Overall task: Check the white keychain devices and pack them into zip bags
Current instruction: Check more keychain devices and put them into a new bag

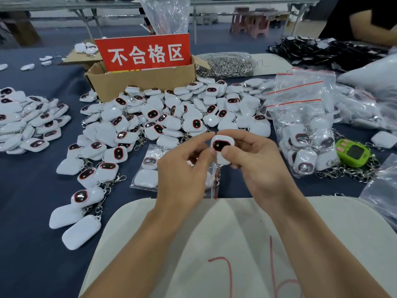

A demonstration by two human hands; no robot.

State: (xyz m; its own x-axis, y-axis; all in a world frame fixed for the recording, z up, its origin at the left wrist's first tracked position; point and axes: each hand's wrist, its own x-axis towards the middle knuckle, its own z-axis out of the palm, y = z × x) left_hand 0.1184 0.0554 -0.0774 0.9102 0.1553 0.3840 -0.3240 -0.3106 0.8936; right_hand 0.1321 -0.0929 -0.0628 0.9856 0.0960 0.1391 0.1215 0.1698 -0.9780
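In front of cardboard box [139, 82], 1 white keychain device [222, 147] is pinched betw. curled fingers of L hand [182, 171] & R hand [255, 166].

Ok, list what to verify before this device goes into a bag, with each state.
1. Grip on white device: right hand holds it, left hand pinches its edge: ok.
2. Screen faces up for checking: ok.
3. Screen flawless: cannot tell.
4. Keychain clip attached: hidden by hands, cannot tell.
5. Zip bag close, under the hands: ok.
6. Bag mouth open: cannot tell.
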